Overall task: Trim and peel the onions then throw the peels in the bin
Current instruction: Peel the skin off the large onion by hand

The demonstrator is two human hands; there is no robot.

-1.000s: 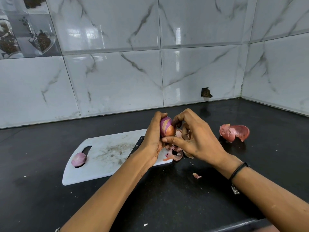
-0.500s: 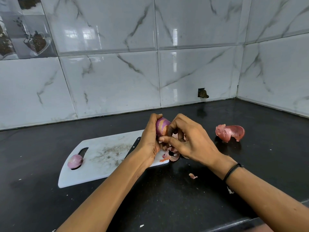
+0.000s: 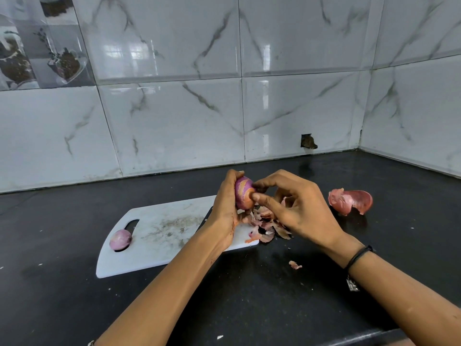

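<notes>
The half-peeled purple onion point(image 3: 242, 193) hangs over your black bench point(image 3: 274, 308) and white plastic cutting board point(image 3: 159, 245). Your left hand point(image 3: 224, 213) curls its grip round it, and your right hand point(image 3: 299, 208) pinches its skin. A small purple onion point(image 3: 120, 239) lies at the board's handle slot. Pink peels point(image 3: 268, 227) lie heaped below your hands.

Purple-and-orange streaked onion point(image 3: 243, 192), white board point(image 3: 162, 226), black counter point(image 3: 274, 295), grey-veined white tiles point(image 3: 174, 121)

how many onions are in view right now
2. One onion is gripped in the left hand, with the right hand pinching its skin. A second onion lies on the cutting board at its handle slot. The hands could hide more behind them.
</notes>
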